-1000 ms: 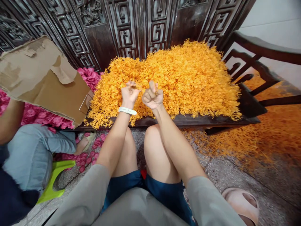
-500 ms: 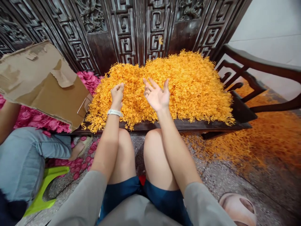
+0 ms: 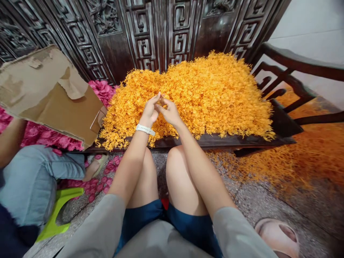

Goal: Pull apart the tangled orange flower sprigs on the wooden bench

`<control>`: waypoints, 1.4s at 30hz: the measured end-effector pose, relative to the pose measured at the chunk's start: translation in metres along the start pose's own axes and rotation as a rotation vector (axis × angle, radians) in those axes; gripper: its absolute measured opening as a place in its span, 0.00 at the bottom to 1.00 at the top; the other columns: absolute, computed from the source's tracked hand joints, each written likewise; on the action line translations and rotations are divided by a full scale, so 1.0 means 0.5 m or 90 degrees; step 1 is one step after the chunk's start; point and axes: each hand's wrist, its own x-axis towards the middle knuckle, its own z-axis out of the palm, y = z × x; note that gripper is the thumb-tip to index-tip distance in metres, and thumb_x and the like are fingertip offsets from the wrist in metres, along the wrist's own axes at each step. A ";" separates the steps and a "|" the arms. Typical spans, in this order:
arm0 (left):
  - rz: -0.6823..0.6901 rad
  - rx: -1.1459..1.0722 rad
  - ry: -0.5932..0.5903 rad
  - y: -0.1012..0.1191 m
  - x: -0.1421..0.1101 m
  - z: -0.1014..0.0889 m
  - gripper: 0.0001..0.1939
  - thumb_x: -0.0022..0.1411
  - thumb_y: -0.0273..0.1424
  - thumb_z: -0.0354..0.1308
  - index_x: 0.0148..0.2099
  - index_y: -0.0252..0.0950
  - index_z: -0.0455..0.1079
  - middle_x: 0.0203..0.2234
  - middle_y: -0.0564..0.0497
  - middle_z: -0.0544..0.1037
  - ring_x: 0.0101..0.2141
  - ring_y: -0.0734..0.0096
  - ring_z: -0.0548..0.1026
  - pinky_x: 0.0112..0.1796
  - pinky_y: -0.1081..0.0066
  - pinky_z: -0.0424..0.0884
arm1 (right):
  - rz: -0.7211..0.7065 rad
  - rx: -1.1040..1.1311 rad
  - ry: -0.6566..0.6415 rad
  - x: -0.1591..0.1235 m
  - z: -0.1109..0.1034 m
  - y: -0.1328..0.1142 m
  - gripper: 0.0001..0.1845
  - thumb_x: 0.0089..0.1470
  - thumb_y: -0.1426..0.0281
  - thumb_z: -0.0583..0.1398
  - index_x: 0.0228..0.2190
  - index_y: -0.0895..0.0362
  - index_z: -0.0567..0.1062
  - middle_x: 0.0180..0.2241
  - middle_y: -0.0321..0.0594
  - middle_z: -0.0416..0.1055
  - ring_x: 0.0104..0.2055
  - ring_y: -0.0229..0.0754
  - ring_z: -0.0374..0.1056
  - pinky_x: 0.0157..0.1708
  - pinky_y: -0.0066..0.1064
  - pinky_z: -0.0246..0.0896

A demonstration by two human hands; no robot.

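At the left, a torn sheet of cardboard [image 3: 53,96] stood tilted over pink flowers [image 3: 48,136], beside a seated person's jeans [image 3: 29,179]. Then came the left hand [image 3: 151,109], fingers bent, meeting the right hand [image 3: 170,111], curled too, at the fingertips; whether they gripped anything, I couldn't tell. Right behind them, the orange flowers [image 3: 215,93] sat heaped on the dark worktop [image 3: 199,141], with orange strands [image 3: 317,154] strewn over the floor beyond.

A single head-worn view looks forward and steeply down from above the wearer's lap; the knees and both hands [image 3: 160,109] sit near the middle. The bench [image 3: 201,141] crosses close ahead; the carved panels [image 3: 113,53] close off the top.
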 end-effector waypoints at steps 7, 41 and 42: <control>0.049 0.105 0.022 0.008 0.002 -0.022 0.11 0.69 0.36 0.74 0.36 0.38 0.77 0.36 0.49 0.80 0.36 0.72 0.75 0.36 0.75 0.72 | 0.008 0.060 0.026 0.002 -0.007 0.019 0.16 0.66 0.56 0.67 0.35 0.56 0.79 0.35 0.39 0.76 0.39 0.41 0.70 0.43 0.35 0.69; 0.007 -0.120 0.194 0.039 0.022 -0.048 0.10 0.81 0.35 0.57 0.45 0.39 0.75 0.53 0.45 0.86 0.61 0.63 0.81 0.60 0.64 0.77 | 0.101 0.369 -0.064 -0.028 -0.060 -0.088 0.36 0.64 0.34 0.61 0.52 0.52 0.80 0.26 0.35 0.73 0.25 0.38 0.61 0.22 0.29 0.56; 0.006 -0.114 0.187 0.036 0.021 -0.046 0.09 0.80 0.36 0.57 0.46 0.39 0.76 0.54 0.45 0.85 0.63 0.62 0.80 0.61 0.62 0.76 | 0.125 0.356 0.001 -0.023 -0.052 -0.086 0.37 0.64 0.33 0.60 0.53 0.51 0.79 0.26 0.35 0.72 0.26 0.39 0.62 0.23 0.30 0.56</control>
